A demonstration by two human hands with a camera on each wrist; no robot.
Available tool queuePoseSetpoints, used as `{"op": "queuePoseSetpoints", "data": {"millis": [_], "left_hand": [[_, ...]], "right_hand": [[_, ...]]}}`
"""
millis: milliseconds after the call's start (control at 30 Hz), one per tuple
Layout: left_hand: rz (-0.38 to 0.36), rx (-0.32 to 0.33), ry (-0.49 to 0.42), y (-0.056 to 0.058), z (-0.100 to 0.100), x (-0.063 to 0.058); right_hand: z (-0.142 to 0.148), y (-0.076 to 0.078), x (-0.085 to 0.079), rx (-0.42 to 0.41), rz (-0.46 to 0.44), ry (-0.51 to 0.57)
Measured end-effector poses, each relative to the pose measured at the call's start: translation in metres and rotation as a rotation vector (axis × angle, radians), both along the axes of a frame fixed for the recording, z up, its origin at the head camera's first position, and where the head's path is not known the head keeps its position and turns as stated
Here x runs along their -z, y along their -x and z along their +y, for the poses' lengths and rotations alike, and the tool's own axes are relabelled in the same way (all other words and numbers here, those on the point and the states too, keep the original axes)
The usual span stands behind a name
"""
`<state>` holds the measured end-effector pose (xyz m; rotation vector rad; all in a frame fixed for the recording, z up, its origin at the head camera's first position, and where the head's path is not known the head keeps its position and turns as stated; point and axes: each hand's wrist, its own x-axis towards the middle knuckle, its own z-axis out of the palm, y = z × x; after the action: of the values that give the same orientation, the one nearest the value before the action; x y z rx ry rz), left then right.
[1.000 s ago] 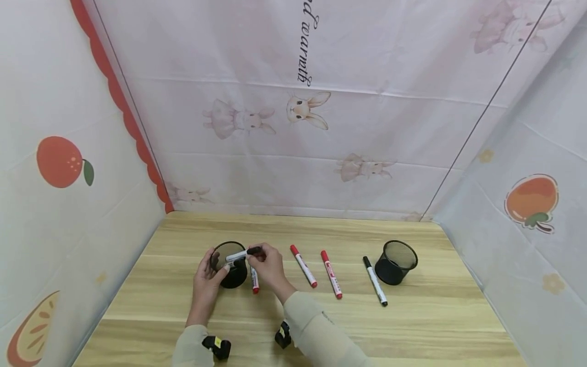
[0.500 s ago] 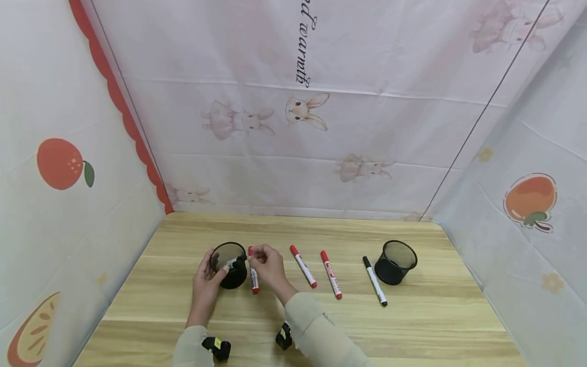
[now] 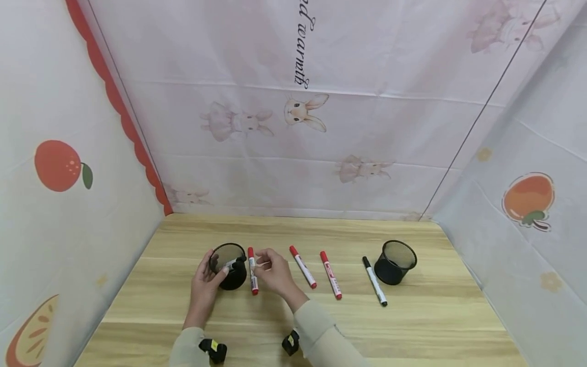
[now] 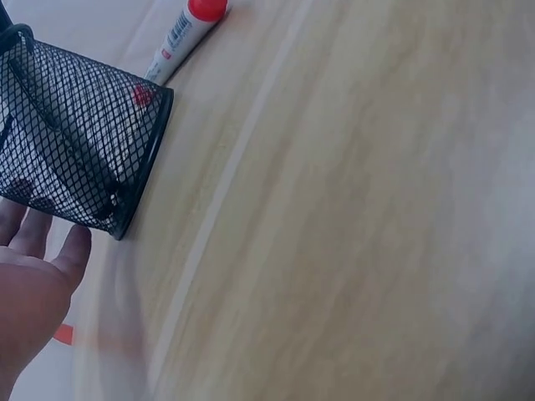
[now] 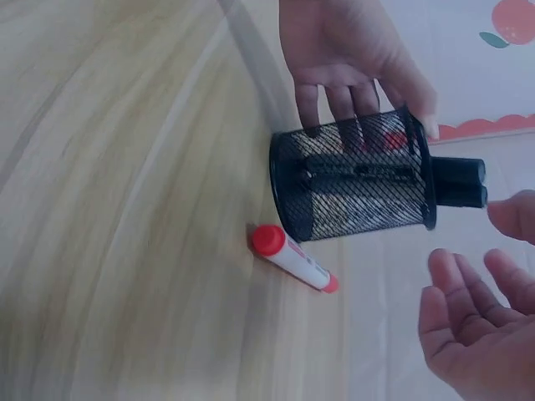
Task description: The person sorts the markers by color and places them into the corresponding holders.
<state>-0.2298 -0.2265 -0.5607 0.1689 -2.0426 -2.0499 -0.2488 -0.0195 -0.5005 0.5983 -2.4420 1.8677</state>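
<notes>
My left hand [image 3: 205, 288] grips a black mesh pen cup [image 3: 235, 280] standing at the left of the table, thumb over the rim and fingers along its far wall. Two black-capped markers [image 5: 460, 182] lean inside, their caps poking out past the rim in the right wrist view. Just right of the cup, my right hand [image 3: 276, 275] hovers with fingers loosely bent and nothing between them. Beneath its fingertips lies a red marker [image 3: 253, 285], white-barrelled with red ends; it also shows beside the cup in the left wrist view.
Two more red markers [image 3: 302, 266] [image 3: 331, 275] lie on the wooden table [image 3: 435, 326] in the middle. A black marker [image 3: 375, 282] lies farther right, beside a second black mesh cup [image 3: 394, 270]. Printed cloth walls [image 3: 293, 188] enclose the back and sides.
My right hand lowered a black marker into the left cup and let it go, then drew back slightly rightward and down beside the red marker. My left hand kept its hold.
</notes>
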Motion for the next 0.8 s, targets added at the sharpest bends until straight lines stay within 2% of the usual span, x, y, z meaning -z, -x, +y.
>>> {"op": "queuePoseSetpoints", "data": {"millis": [100, 300, 567, 800], "left_hand": [[-0.02, 0.007, 0.035, -0.001, -0.002, 0.001], [0.002, 0.026, 0.066, 0.001, -0.007, -0.001], [-0.036, 0.055, 0.047, 0.002, -0.012, -0.008], [-0.025, 0.081, 0.058, 0.004, -0.013, -0.007]], "right_hand": [[0.008, -0.002, -0.001, -0.003, -0.011, -0.048], [0.024, -0.001, 0.003, 0.016, -0.032, -0.092], [0.046, -0.001, 0.013, 0.061, -0.053, -0.052], [0.066, -0.002, 0.027, 0.081, -0.069, -0.039]]}}
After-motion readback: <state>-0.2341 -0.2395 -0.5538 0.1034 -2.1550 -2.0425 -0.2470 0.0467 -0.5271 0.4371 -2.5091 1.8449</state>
